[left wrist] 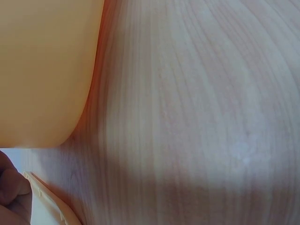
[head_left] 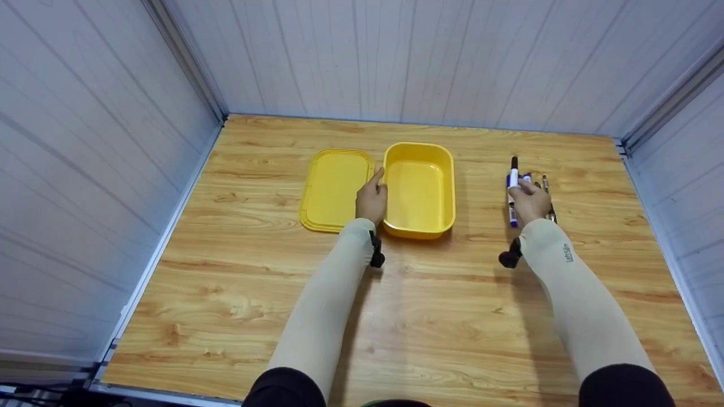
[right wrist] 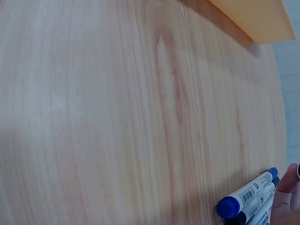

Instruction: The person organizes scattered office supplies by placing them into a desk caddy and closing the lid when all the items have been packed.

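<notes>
A yellow plastic box [head_left: 419,229] stands without its lid on the table. My left hand [head_left: 371,202] is at its left wall, index finger extended along the rim; in the left wrist view only some of that hand's fingers [left wrist: 14,190] show, below the box wall [left wrist: 42,70]. The matching flat lid [head_left: 336,189] lies beside it on the left, partly behind this hand. Over to the right, my right hand [head_left: 530,202] pinches a white marker with a black cap [head_left: 514,169]. Under and beside it lie several more markers, including a blue-capped one [right wrist: 248,193].
Thin dark pens [head_left: 546,183] lie just right of the markers, partly covered by my right hand. Pale panels [head_left: 379,62] wall in the wooden table [head_left: 441,316] at the back and both sides. A wrist camera [head_left: 511,254] hangs at the right cuff.
</notes>
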A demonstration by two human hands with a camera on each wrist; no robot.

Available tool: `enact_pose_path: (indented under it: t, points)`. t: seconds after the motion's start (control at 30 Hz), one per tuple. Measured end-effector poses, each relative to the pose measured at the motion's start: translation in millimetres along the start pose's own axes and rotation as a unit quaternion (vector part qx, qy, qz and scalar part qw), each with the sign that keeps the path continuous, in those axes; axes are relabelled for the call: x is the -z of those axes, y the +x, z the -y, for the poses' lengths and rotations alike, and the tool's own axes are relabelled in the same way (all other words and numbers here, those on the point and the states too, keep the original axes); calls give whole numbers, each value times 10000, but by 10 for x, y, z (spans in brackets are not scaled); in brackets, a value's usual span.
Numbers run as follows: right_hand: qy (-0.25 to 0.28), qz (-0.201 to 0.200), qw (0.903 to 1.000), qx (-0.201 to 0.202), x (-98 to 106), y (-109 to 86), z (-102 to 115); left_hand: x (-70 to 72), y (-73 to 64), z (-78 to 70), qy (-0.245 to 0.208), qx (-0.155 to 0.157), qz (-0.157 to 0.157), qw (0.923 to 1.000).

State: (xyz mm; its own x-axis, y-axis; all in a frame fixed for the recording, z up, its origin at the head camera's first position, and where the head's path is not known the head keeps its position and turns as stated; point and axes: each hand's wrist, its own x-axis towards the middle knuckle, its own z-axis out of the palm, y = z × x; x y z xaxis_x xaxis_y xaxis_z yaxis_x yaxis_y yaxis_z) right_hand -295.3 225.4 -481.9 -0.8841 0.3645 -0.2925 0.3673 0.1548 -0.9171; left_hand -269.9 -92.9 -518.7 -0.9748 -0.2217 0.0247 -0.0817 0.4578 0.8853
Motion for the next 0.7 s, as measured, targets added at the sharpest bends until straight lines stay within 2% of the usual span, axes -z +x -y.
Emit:
enact_pose_path:
  t: [0.27, 0.57, 0.7]
  points:
    - [283, 282, 9992, -39, 40, -97, 39, -6, 4, 15, -31, -20, 21, 10000]
    - [138, 209, 9997, 17, 89, -110, 42, -12, -1, 16, -127, 111, -29, 9999]
    - [329, 285, 9990, -71, 118, -115, 33, -8, -15, 6, -169, 88, -22, 9998]
